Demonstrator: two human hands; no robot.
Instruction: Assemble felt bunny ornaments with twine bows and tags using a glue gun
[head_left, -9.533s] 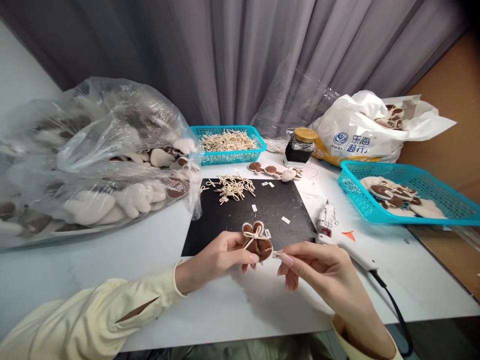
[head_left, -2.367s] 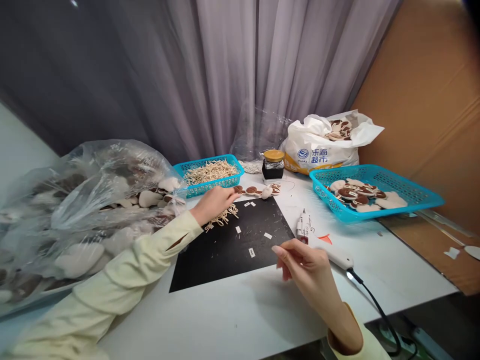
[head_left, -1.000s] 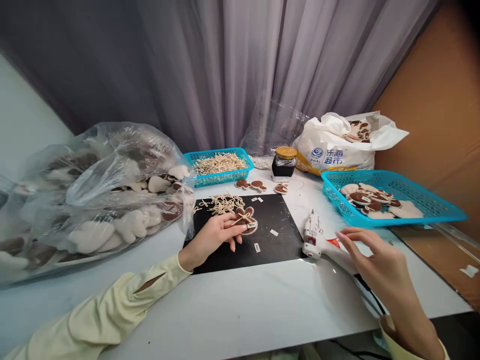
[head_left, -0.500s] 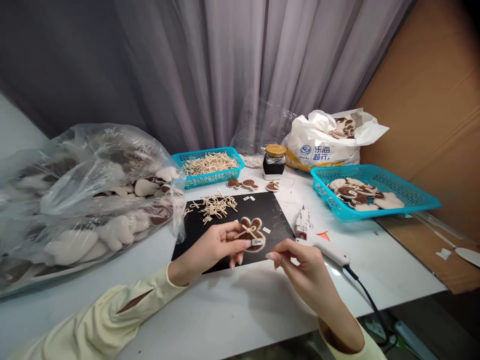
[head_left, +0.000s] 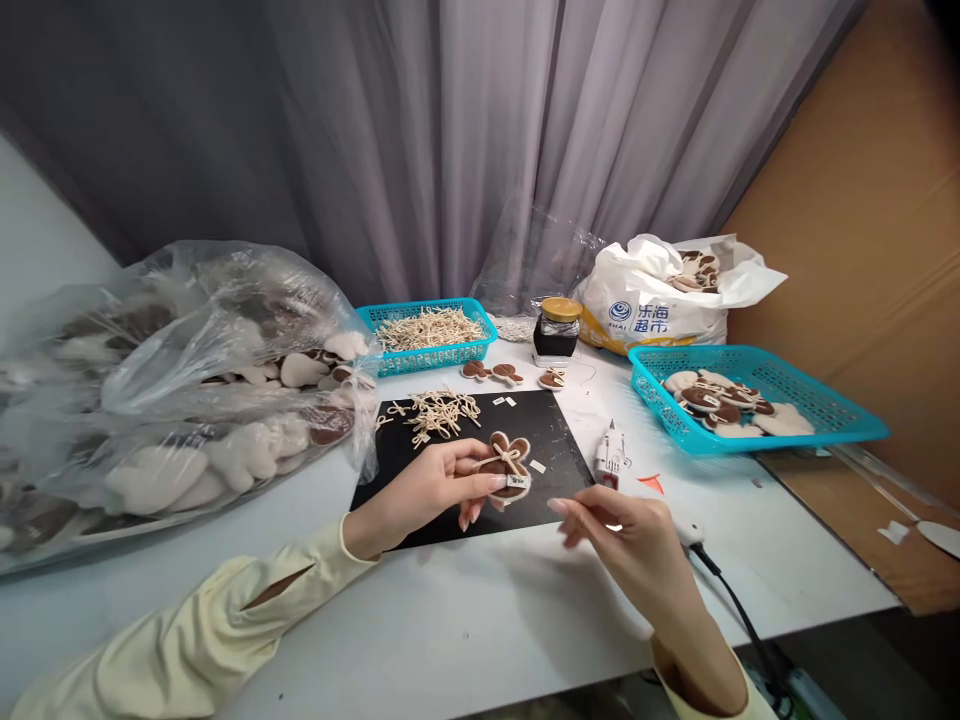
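My left hand (head_left: 439, 488) pinches a small brown and cream plush piece (head_left: 507, 465) with a string bow and a small white label on its front, held over the black mat (head_left: 547, 440). My right hand (head_left: 626, 535) hovers just right of it, fingers loosely curled and apart, nothing visible in them. A white glue gun (head_left: 613, 455) lies just behind my right hand, its black cord (head_left: 739, 615) trailing toward the table's near edge.
A large clear bag of plush pieces (head_left: 172, 370) fills the left. Loose string bows (head_left: 435, 412) lie on the mat, more in a teal basket (head_left: 427, 330) behind. A jar (head_left: 559, 325), white shopping bag (head_left: 660, 300), and teal basket of pieces (head_left: 750, 405) stand right.
My left hand set one piece down at the back, took another and brought it near. My right hand went toward the glue gun, then came back beside the piece.
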